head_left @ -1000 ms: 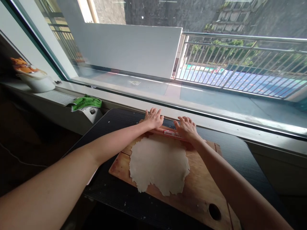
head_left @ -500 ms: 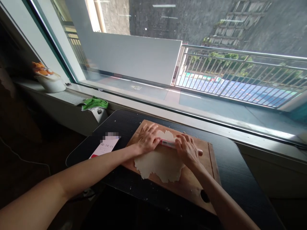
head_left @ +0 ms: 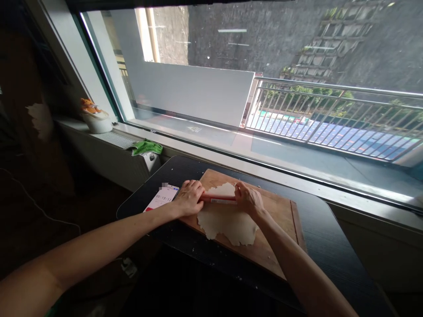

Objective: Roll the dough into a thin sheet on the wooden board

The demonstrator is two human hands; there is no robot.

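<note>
A thin, flat sheet of pale dough (head_left: 228, 225) with ragged edges lies on a wooden board (head_left: 276, 220). Across its far part rests a slim reddish rolling pin (head_left: 220, 199) with a pale label. My left hand (head_left: 189, 198) is closed round the pin's left end, near the board's left edge. Fingers curled, my right hand (head_left: 249, 199) grips the pin toward its other end, above the dough. Both ends of the pin are hidden by my hands.
The board stands on a black table (head_left: 325, 237) beside a window. A phone (head_left: 161, 198) showing a timer lies left of the board. A green cloth (head_left: 147, 147) and a white container (head_left: 98, 122) sit on a ledge at the left.
My hands have gone from lying fairly flat over the pin to fingers wrapped round it. The pin's right end, which stuck out past my right hand, is now covered. The view has shifted.
</note>
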